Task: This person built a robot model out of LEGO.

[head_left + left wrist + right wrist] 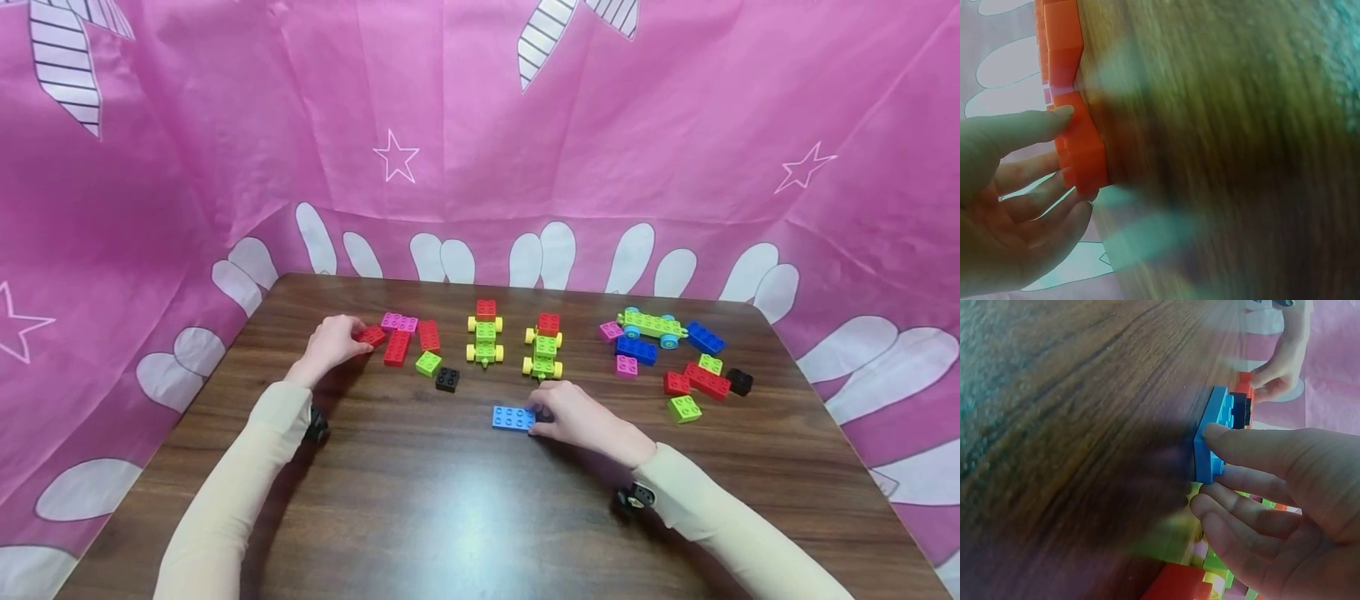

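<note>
At the left of the table, my left hand (336, 342) holds a red brick (371, 336) by its end. Thumb and fingers lie on opposite sides of that red brick (1082, 147) in the left wrist view. My right hand (577, 421) pinches the right end of a light blue brick (512, 417) near the middle, studs up. The right wrist view has the thumb on one side of the blue brick (1211, 434) and fingers at the other. Beyond it stand two green cars with yellow wheels, the left car (486, 340) and the right car (544, 352), each topped by a red brick.
Beside the left hand lie a pink brick (399, 322), two more red bricks, a green brick (428, 363) and a black brick (447, 379). At the right are a green car base with blue wheels (651, 325) and several loose bricks. A pink curtain (465, 108) hangs behind the table.
</note>
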The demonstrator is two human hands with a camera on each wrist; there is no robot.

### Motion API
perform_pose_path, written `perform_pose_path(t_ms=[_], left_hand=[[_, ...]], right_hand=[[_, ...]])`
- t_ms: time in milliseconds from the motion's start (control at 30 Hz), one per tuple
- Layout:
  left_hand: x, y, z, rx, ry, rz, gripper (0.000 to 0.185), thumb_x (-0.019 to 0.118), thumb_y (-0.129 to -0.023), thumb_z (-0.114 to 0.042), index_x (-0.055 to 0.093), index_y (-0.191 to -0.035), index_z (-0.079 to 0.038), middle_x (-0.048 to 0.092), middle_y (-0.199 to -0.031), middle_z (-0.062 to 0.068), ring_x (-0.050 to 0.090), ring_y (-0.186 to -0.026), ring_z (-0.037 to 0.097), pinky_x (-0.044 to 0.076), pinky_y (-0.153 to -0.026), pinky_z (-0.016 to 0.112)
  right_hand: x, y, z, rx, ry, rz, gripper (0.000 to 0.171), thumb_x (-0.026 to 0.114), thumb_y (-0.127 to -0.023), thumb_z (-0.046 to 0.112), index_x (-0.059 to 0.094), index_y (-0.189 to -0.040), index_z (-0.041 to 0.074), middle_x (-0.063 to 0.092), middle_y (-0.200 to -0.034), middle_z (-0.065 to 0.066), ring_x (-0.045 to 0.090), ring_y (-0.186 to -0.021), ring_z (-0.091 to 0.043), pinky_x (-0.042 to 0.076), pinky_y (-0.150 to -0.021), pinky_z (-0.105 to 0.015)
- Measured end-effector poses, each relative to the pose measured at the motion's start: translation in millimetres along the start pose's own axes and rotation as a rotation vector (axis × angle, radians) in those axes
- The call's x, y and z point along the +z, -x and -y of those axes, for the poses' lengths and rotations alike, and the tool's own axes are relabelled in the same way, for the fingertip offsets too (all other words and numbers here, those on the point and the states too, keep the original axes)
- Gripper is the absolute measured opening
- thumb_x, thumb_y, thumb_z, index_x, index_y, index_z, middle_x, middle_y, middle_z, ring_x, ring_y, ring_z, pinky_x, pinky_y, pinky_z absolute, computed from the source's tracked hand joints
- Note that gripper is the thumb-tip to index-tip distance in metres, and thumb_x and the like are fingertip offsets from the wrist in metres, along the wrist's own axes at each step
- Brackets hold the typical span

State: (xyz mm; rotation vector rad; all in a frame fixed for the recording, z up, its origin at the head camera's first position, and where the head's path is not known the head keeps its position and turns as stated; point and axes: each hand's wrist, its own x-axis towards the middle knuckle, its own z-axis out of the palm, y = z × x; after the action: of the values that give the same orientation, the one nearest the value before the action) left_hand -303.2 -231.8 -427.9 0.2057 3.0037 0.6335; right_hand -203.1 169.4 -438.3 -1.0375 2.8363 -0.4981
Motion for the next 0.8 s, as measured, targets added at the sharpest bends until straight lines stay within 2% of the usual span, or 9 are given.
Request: perform_pose_path(t_ms=[233, 433, 633, 800], left_hand=[[-1.4, 0.3, 5.0, 0.008, -0.002, -0.029, 0.037, 0.076, -0.084, -0.021, 0.070, -0.111, 0.003, 0.072, -0.110, 0.022, 0.067, -0.097, 0.037, 0.053, -0.080, 0.051], [-7.1, 1.2, 5.4, 0.023, 0.031, -0.024, 0.037, 0.073, -0.086, -0.020, 0.069, -0.114, 0.005, 0.072, -0.109, 0.023, 0.064, -0.093, 0.034, 0.053, -0.083, 0.050], [-16.4, 3.8, -1.4, 0.074, 0.045, -0.069, 0.036, 0.073, -0.085, -0.018, 0.069, -0.113, 0.006, 0.072, -0.108, 0.023, 0.066, -0.096, 0.036, 0.052, -0.089, 0.052], [-23.0, 7.9, -18.1, 0.149, 0.046, -0.105, 0.036, 0.076, -0.084, -0.017, 0.070, -0.111, 0.005, 0.073, -0.106, 0.023, 0.069, -0.098, 0.036, 0.052, -0.089, 0.052]], right_hand=[[-2, -1, 0, 0.009, -0.016, 0.020, 0.029, 0.081, -0.082, 0.024, 0.074, -0.105, 0.007, 0.071, -0.093, -0.005, 0.061, -0.075, -0.008, 0.056, -0.070, -0.020], [-3, -2, 0, 0.035, -0.032, 0.034, 0.030, 0.080, -0.083, 0.025, 0.074, -0.108, 0.010, 0.071, -0.095, -0.003, 0.060, -0.076, -0.006, 0.056, -0.071, -0.020], [-3, -2, 0, 0.042, -0.035, 0.039, 0.030, 0.080, -0.083, 0.025, 0.074, -0.108, 0.010, 0.071, -0.095, -0.002, 0.060, -0.076, -0.006, 0.055, -0.071, -0.019], [-3, -2, -1, 0.035, -0.021, 0.048, 0.030, 0.081, -0.083, 0.025, 0.074, -0.107, 0.009, 0.071, -0.093, -0.003, 0.060, -0.075, -0.007, 0.055, -0.070, -0.020]])
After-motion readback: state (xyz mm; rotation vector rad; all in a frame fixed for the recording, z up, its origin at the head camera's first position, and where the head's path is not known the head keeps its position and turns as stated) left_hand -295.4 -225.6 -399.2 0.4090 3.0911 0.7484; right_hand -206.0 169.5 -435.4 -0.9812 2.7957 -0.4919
